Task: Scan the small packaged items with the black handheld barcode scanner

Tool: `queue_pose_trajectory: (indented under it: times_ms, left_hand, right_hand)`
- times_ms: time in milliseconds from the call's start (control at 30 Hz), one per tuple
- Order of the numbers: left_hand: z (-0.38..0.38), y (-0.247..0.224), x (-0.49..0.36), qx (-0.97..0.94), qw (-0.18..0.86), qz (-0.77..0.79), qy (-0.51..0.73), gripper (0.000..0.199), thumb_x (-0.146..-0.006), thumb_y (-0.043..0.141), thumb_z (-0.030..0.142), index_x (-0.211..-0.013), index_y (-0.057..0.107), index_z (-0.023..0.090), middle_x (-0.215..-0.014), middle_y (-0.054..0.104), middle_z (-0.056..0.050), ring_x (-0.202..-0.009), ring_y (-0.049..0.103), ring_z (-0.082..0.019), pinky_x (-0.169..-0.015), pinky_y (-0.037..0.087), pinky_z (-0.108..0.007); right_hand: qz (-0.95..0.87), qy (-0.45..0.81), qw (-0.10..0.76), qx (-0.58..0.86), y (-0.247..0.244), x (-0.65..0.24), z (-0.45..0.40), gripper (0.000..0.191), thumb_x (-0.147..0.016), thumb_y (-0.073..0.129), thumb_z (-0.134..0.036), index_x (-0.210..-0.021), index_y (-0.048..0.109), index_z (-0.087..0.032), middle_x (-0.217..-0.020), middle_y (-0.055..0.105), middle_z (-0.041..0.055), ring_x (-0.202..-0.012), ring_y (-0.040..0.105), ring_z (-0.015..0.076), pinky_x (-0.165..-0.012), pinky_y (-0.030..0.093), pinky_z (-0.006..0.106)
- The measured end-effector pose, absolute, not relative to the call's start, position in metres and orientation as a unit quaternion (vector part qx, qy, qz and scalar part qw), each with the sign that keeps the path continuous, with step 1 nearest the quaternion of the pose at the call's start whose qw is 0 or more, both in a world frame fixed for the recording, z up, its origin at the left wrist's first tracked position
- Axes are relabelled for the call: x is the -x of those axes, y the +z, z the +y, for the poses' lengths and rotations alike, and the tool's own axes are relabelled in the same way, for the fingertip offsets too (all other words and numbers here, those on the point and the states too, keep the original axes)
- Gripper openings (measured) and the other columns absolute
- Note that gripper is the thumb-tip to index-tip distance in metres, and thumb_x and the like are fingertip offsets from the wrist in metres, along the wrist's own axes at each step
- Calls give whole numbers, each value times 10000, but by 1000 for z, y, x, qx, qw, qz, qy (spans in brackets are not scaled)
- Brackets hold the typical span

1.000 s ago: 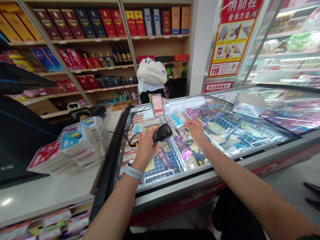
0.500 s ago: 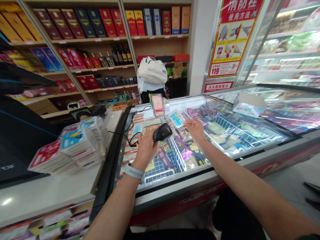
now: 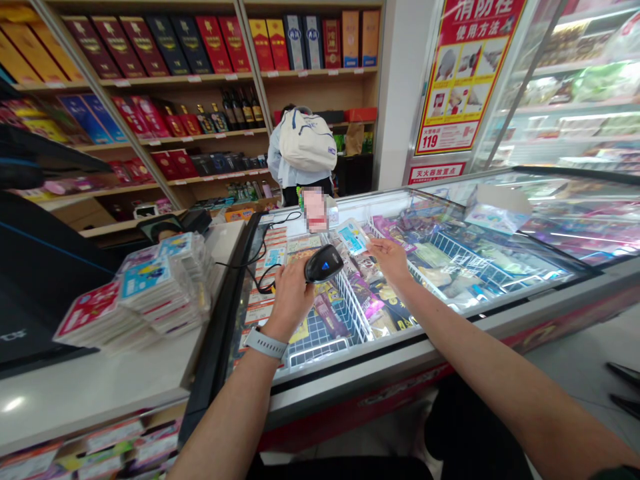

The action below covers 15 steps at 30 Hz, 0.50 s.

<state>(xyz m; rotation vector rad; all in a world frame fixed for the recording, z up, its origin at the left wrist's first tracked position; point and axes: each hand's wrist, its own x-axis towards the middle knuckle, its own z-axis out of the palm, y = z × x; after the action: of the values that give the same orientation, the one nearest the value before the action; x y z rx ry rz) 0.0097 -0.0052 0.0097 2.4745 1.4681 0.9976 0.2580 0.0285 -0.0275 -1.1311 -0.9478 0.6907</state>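
Note:
My left hand, with a grey watch band at the wrist, is wrapped round a black barcode scanner that shows a small blue light. The scanner's head points right, above the glass-topped freezer. In my right hand a blue-and-white flat packet is pinched by its right edge, just up and right of the scanner, not touching it. Another blue-and-white card lies on the glass left of the scanner, near a black cable.
Stacked flat packs stand on the white counter at the left. An open carton rests on the freezer at the right. Beyond the freezer is a person with a white backpack, before shelves of boxes and bottles.
A blue light now shows on the scanner, which was dark before. The person with the backpack has shifted slightly. My hands have hardly moved.

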Motion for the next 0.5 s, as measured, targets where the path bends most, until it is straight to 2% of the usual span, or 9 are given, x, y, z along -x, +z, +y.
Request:
queue_pose_trajectory:
  times_ms: [133, 500]
  left_hand:
    - [-5, 10, -10, -811, 47, 480, 332, 522, -755, 478, 77, -1264, 513, 189, -1229, 639, -107, -1194, 542, -278, -1092, 300, -493]
    - [-4, 7, -10, -822, 54, 473, 314, 561, -780, 473, 93, -1327, 478, 218, -1341, 586, -102, -1266, 507, -268, -1126, 227, -534]
  right_hand:
    - [-425, 310, 684, 506, -27, -258, 28, 442, -587, 778, -507, -881, 678, -192, -780, 754, 46, -758, 725, 253, -771, 560, 404]
    - [-425, 304, 682, 512, -26, -258, 26, 424, -597, 773, -513, -862, 673, -198, -734, 746, 30, -749, 724, 259, -751, 553, 399]
